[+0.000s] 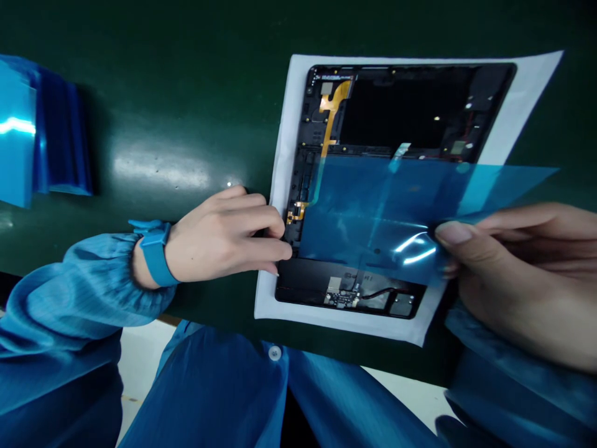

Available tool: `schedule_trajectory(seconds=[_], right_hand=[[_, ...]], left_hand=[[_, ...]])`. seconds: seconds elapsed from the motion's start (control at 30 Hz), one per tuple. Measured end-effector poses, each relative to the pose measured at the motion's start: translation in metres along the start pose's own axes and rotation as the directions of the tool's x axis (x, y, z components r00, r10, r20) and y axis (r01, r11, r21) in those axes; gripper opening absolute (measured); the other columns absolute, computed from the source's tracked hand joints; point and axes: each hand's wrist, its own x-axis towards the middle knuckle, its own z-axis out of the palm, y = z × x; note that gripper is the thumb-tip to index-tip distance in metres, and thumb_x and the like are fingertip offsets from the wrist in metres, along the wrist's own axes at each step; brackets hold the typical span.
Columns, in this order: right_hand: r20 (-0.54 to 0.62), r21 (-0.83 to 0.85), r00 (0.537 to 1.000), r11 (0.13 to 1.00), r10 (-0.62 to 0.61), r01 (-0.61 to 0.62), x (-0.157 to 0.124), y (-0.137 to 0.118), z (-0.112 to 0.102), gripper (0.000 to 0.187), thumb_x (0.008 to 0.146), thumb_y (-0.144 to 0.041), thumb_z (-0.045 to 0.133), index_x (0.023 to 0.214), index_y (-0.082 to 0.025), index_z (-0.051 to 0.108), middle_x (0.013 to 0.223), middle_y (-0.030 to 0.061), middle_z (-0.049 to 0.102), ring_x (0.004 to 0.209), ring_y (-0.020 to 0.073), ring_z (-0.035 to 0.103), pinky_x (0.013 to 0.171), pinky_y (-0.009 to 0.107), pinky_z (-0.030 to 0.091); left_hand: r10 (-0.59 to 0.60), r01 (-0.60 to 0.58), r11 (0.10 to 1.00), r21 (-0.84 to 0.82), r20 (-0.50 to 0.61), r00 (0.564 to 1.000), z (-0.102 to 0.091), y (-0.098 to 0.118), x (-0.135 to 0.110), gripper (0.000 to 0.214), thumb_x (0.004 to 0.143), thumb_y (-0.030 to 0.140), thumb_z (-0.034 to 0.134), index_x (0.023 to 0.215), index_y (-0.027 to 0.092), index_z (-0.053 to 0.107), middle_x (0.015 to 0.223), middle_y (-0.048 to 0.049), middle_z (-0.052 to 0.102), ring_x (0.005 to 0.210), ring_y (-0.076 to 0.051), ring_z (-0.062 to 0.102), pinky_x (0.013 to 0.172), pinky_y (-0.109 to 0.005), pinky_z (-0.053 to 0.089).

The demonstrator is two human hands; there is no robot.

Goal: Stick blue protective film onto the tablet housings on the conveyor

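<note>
A black tablet housing (410,106) lies open-side up on a white sheet (289,124), showing an orange flex cable (332,115) and small circuit parts. My right hand (517,267) pinches a translucent blue film (387,211) between thumb and fingers, holding it over the housing's lower half. My left hand (228,236) rests with curled fingers pressed against the housing's left edge. A blue wrist strap (153,252) circles my left wrist.
The dark green work surface (177,93) carries a stack of blue film sheets (41,143) at the far left. Its front edge runs just in front of my blue coat (224,386), with a pale floor below.
</note>
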Motion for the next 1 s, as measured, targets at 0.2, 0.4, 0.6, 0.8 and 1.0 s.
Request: schedule_trajectory(seconds=[0.2,0.4,0.6,0.8,1.0], right_hand=[[0.010,0.000,1.000,1.000,0.008,-0.008,0.0006,-0.0036,0.0000,0.038,0.065,-0.054,0.093,0.077,-0.022,0.077,0.063,-0.0013,0.068,0.045,0.0090,0.055,0.041,0.024,0.047],[0.010,-0.021,0.998,0.998,-0.060,0.061,-0.0003,-0.0045,0.0027,0.020,0.070,-0.034,0.091,0.077,-0.022,0.076,0.059,-0.0021,0.067,0.043,0.0114,0.056,0.039,0.025,0.047],[0.038,0.039,0.997,0.997,-0.064,0.062,-0.0001,0.0016,0.0037,0.014,0.072,-0.027,0.089,0.079,-0.023,0.077,0.060,-0.0019,0.067,0.044,0.0125,0.058,0.043,0.026,0.052],[0.064,0.057,0.997,0.997,-0.047,0.043,0.0005,-0.0010,0.0051,0.013,0.073,-0.028,0.087,0.079,-0.023,0.077,0.060,-0.0022,0.068,0.043,0.0115,0.057,0.043,0.025,0.054],[0.088,0.080,0.995,0.996,-0.047,0.040,0.0017,-0.0012,0.0070,0.012,0.074,-0.028,0.086,0.080,-0.023,0.077,0.059,-0.0024,0.069,0.042,0.0112,0.058,0.042,0.023,0.053]], left_hand=[[-0.010,0.010,1.000,-0.002,0.020,1.000,-0.0008,0.0002,-0.0001,0.018,0.103,0.040,0.060,0.103,0.026,0.071,0.097,-0.0020,0.069,0.079,-0.015,0.056,0.070,-0.032,0.033],[0.015,-0.015,1.000,0.000,-0.034,0.999,0.0005,-0.0006,-0.0005,0.020,0.102,0.041,0.061,0.102,0.024,0.072,0.097,-0.0028,0.069,0.078,-0.015,0.055,0.069,-0.031,0.033],[0.017,-0.017,1.000,-0.009,-0.046,0.999,0.0015,-0.0011,-0.0007,0.021,0.102,0.041,0.061,0.102,0.023,0.072,0.096,-0.0028,0.069,0.078,-0.015,0.056,0.069,-0.031,0.035],[0.015,-0.017,0.999,-0.031,-0.055,0.998,0.0034,-0.0022,-0.0029,0.021,0.100,0.041,0.064,0.104,0.023,0.072,0.096,-0.0031,0.070,0.078,-0.015,0.056,0.069,-0.031,0.035],[0.018,-0.020,0.999,-0.040,-0.063,0.998,0.0054,-0.0032,-0.0040,0.020,0.100,0.041,0.065,0.104,0.023,0.072,0.097,-0.0027,0.070,0.079,-0.015,0.056,0.069,-0.031,0.036]])
